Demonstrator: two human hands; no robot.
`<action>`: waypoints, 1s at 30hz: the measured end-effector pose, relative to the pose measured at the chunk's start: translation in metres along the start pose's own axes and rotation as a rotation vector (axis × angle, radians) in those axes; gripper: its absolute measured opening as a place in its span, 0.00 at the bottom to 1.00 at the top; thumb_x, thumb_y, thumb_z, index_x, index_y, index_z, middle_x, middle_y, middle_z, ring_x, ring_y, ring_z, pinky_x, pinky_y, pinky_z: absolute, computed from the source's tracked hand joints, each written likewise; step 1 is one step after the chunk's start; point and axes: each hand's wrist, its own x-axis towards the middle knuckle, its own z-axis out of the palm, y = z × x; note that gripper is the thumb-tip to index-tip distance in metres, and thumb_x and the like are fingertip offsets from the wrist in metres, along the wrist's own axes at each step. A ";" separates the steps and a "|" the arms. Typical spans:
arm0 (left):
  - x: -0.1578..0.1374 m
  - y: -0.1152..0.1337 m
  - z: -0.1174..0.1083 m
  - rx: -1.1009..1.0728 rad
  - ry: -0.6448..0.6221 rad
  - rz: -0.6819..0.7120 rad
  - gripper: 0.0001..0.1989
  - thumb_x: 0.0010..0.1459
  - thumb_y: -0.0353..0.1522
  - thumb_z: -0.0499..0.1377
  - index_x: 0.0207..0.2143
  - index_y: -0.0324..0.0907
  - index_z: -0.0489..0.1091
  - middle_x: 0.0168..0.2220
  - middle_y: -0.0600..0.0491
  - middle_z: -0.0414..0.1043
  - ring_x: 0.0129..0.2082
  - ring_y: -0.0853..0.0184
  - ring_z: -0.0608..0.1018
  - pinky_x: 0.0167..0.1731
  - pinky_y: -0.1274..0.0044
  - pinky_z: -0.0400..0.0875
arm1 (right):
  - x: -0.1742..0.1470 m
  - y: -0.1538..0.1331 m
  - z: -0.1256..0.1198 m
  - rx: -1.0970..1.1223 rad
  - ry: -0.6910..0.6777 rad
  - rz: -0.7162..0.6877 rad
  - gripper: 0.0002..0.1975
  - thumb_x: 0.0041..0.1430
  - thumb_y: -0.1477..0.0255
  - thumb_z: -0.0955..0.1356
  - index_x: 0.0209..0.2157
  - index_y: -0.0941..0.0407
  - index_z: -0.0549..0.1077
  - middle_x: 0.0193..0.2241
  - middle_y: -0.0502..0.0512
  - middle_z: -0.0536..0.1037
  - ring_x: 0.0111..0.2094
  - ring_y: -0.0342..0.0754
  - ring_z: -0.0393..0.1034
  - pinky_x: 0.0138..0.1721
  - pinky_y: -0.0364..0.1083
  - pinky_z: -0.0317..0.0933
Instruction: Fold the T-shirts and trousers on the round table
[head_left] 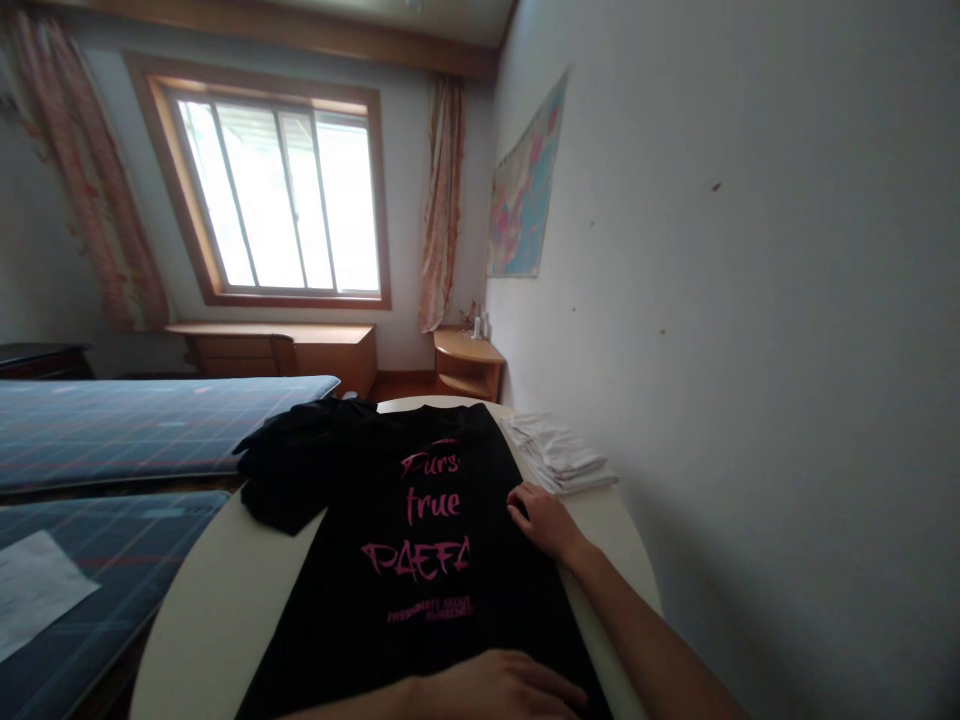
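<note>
A black T-shirt [345, 600] with pink lettering lies spread on a round cream table [202, 600]. Its right side is folded inward, cutting off the print, and a sleeve sticks out at the far left. My left hand [510, 685] rests flat across the lower part of the shirt, fingers pointing right, partly cut off by the bottom edge of the view. At the shirt's right edge, my right hand [546, 518] touches the fabric with loosely bent fingers, thumb apart from them. Just beyond it sits a folded white cloth stack [559, 455].
Blue plaid mattresses [165, 425] stand left of the table, with a white paper sheet [41, 585] on the nearer one. A bare wall [750, 350] runs close along the right. A desk [330, 345] and a small corner shelf [469, 348] are at the back under the window.
</note>
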 end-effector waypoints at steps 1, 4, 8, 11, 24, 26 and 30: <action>-0.004 0.000 -0.001 -0.037 0.019 -0.017 0.19 0.72 0.35 0.44 0.59 0.40 0.64 0.55 0.46 0.73 0.59 0.65 0.72 0.57 0.77 0.66 | 0.000 0.000 0.000 -0.010 0.006 -0.007 0.07 0.63 0.72 0.64 0.38 0.55 0.74 0.39 0.55 0.76 0.42 0.47 0.70 0.47 0.44 0.60; -0.018 0.000 -0.006 -0.085 -0.016 -0.086 0.12 0.69 0.33 0.50 0.48 0.39 0.70 0.42 0.47 0.80 0.40 0.65 0.82 0.38 0.81 0.74 | -0.002 -0.001 -0.001 -0.028 0.006 -0.020 0.07 0.64 0.71 0.64 0.38 0.55 0.73 0.39 0.54 0.76 0.42 0.47 0.70 0.46 0.43 0.59; -0.028 0.008 -0.023 -0.056 -0.099 -0.101 0.09 0.66 0.31 0.53 0.43 0.42 0.73 0.37 0.50 0.80 0.36 0.66 0.82 0.36 0.81 0.74 | 0.000 -0.004 -0.004 -0.068 -0.024 -0.008 0.07 0.64 0.70 0.63 0.38 0.54 0.73 0.40 0.54 0.76 0.42 0.47 0.71 0.46 0.43 0.59; -0.028 0.018 -0.039 0.092 -0.014 -0.144 0.18 0.67 0.31 0.52 0.57 0.44 0.67 0.59 0.46 0.69 0.60 0.57 0.70 0.59 0.68 0.64 | 0.001 -0.008 -0.002 -0.137 0.002 0.072 0.09 0.65 0.68 0.63 0.40 0.54 0.74 0.41 0.55 0.76 0.44 0.48 0.70 0.47 0.44 0.59; -0.009 -0.021 0.026 0.416 -0.023 -0.178 0.26 0.71 0.37 0.47 0.69 0.48 0.49 0.65 0.53 0.61 0.66 0.58 0.61 0.62 0.59 0.62 | -0.003 0.011 0.000 -0.062 -0.052 0.254 0.16 0.63 0.76 0.61 0.49 0.56 0.74 0.47 0.59 0.77 0.51 0.50 0.71 0.51 0.44 0.58; 0.002 -0.021 0.033 0.402 -0.016 -0.193 0.26 0.71 0.35 0.45 0.69 0.46 0.48 0.64 0.53 0.61 0.65 0.59 0.63 0.61 0.59 0.64 | -0.003 0.014 -0.004 -0.091 -0.062 0.301 0.15 0.61 0.76 0.61 0.46 0.56 0.75 0.46 0.59 0.78 0.50 0.50 0.71 0.50 0.45 0.59; 0.021 -0.019 0.049 0.348 -0.011 -0.186 0.25 0.71 0.34 0.45 0.68 0.49 0.49 0.64 0.53 0.61 0.64 0.55 0.65 0.59 0.56 0.66 | -0.004 0.014 -0.016 -0.157 -0.114 0.411 0.15 0.57 0.76 0.63 0.44 0.55 0.74 0.40 0.58 0.80 0.44 0.51 0.74 0.43 0.46 0.60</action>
